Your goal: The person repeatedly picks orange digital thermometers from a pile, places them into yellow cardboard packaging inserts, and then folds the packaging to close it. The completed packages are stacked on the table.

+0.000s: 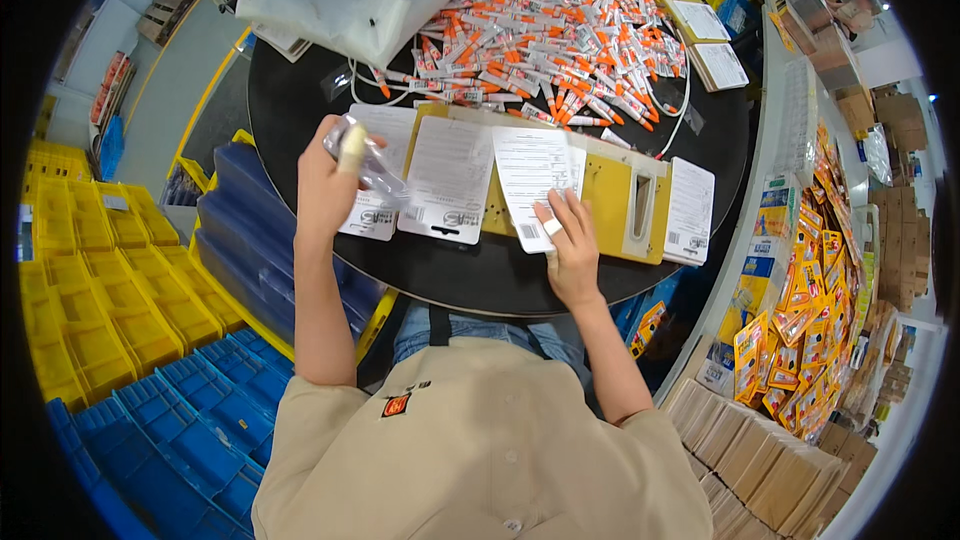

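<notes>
So the left hand (pixel 325 180) is closed around a clear plastic blister shell (pixel 372 165), holding it up just over the left end of the round black table (pixel 300 90), right above the leftmost white card (pixel 378 175). The right hand (pixel 570 240) is open and flat, fingers spread, pressing down on another white printed card (pixel 535 175) that lies on a yellow tray (pixel 610 200) near the table's front edge. A third white card (pixel 450 180) sits between those two, and one more white card (pixel 690 210) hangs off the tray's right end. Behind all that there's a big heap of small white tubes with orange caps (pixel 560 30) spread over the back of the table, with a white plastic bag (pixel 320 5) to its left and a row of white card stacks (pixel 700 25) along its right. Off to the person's left are yellow bins (pixel 110 280) and blue bins (pixel 190 410), and on the right a shelf full of yellow and orange packets (pixel 810 310), with cardboard boxes (pixel 750 440) below it.
</notes>
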`<state>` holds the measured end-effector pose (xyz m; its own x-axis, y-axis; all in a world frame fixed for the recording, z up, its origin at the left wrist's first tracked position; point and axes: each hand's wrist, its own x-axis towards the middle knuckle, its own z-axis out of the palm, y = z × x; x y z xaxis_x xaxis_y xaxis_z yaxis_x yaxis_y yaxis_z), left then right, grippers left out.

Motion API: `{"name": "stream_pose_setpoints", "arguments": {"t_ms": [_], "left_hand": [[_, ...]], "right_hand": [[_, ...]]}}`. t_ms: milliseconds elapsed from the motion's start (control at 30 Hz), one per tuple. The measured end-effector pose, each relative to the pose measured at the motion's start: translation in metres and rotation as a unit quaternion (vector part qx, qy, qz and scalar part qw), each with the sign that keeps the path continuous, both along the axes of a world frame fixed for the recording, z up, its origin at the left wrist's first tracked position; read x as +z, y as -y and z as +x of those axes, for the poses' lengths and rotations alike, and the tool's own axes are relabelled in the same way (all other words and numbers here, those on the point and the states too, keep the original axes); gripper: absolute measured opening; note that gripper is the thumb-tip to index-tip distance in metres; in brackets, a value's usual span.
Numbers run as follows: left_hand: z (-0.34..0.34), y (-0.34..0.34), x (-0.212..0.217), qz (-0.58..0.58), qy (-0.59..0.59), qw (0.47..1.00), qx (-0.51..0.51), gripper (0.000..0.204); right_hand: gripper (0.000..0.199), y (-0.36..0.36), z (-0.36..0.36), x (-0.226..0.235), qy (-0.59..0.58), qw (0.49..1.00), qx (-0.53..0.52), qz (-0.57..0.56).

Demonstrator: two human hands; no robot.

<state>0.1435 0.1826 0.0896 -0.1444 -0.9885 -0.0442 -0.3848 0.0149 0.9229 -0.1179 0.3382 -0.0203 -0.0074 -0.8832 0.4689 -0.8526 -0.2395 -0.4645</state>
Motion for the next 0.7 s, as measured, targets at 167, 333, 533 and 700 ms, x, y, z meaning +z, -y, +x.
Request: {"name": "stream_pose_setpoints", "arguments": {"t_ms": [167, 333, 533, 700], "left_hand": [[-0.086, -0.038, 0.039, -0.026, -0.185, 0.961, -0.203, 0.033], [-0.164, -0.068, 0.046, -0.140, -0.138, 0.914, -0.355, 0.026], [-0.252, -0.055, -0.034, -0.043, 0.044, 0.922, -0.381, 0.033], [-0.310, -0.051, -0.092, -0.054, 0.145, 0.918, -0.366, 0.044]], "right_hand": [[0.018, 0.042, 0.052, 0.009, -0.122, 0.980, 0.146, -0.058], [0.029, 0.055, -0.033, 0.002, 0.361, 0.925, 0.055, 0.109], [0.028, -0.019, -0.313, 0.047, 0.478, 0.709, -0.418, -0.306], [0.025, -0.114, -0.441, 0.074, 0.370, 0.466, -0.567, -0.570]]}}
